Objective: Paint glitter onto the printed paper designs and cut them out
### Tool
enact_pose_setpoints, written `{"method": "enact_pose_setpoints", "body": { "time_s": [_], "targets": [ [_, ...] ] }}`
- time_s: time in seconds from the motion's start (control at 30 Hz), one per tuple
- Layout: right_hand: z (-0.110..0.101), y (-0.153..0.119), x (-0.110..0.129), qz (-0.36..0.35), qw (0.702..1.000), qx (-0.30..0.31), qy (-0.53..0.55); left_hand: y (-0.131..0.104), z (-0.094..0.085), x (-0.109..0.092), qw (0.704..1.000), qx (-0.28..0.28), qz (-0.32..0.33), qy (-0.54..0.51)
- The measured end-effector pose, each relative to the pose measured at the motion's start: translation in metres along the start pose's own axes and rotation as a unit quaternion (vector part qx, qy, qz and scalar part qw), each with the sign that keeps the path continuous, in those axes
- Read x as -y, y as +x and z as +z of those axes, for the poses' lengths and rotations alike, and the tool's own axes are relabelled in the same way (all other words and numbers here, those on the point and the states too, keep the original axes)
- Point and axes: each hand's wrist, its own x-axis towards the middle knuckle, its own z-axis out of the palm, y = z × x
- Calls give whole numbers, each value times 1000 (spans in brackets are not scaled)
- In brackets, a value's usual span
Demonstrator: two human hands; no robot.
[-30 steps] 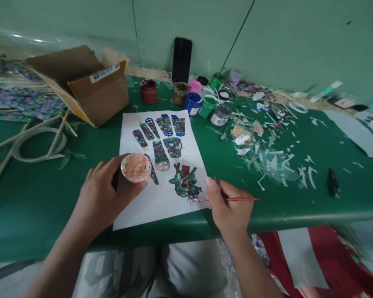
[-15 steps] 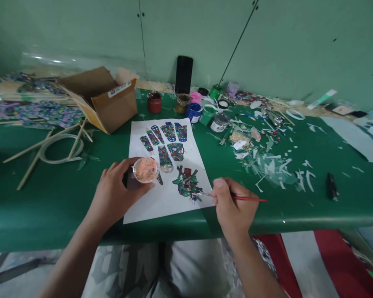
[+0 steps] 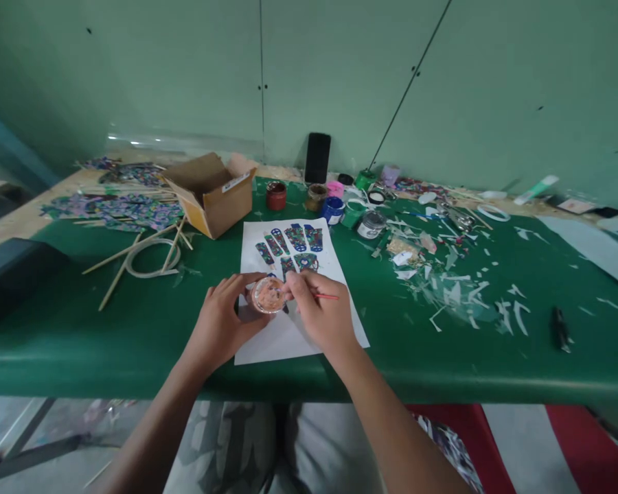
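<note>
My left hand point(image 3: 229, 318) is closed round a small clear-rimmed cup of peach paint point(image 3: 268, 296), held over a white sheet of paper point(image 3: 257, 346). My right hand point(image 3: 322, 305) pinches a thin red paintbrush point(image 3: 325, 296). The brush's tip end is at the cup's right rim, partly hidden by my fingers. Several painted cut-out pieces point(image 3: 295, 237) in blue, green and red lie on the upper part of the paper. Beneath my right hand, the larger painted figure on the paper is hidden.
Behind the paper stand open paint jars, among them red point(image 3: 276, 196), blue point(image 3: 332, 210) and grey point(image 3: 371, 224). A cardboard box point(image 3: 229, 206) sits back left, near sticks and a tubing coil point(image 3: 153, 258). White scraps point(image 3: 456, 291) litter the right; a phone point(image 3: 318, 158) leans on the wall.
My right hand has moved left and up from the painted figure, bringing the brush to the paint cup. My left hand still holds the cup. The camera view has shifted.
</note>
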Motion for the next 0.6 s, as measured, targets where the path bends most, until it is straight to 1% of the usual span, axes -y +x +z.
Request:
{"method": "enact_pose_setpoints", "body": {
  "time_s": [0.13, 0.27, 0.33, 0.4, 0.47, 0.53, 0.6],
  "targets": [
    [-2, 1, 0, 10, 1000, -13, 23, -1, 0, 0, 1000, 4, 3, -2],
    [-2, 1, 0, 11, 1000, 14, 12, 0, -1, 0, 1000, 4, 1, -6],
    [-3, 1, 1, 21, 999, 13, 43, -1, -1, 0, 1000, 4, -1, -4],
    [-7, -1, 2, 38, 994, -24, 95, -1, -1, 0, 1000, 5, -9, 2],
    [-15, -3, 2, 52, 987, -74, 135, 0, -1, -1, 1000, 3, -25, 16],
    [-26, -6, -2, 58, 979, -114, 156, 1, 0, -1, 998, -3, -45, 34],
    [-38, -10, -11, 61, 975, -140, 160, 3, 2, 0, 997, -9, -57, 51]
  ]
}}
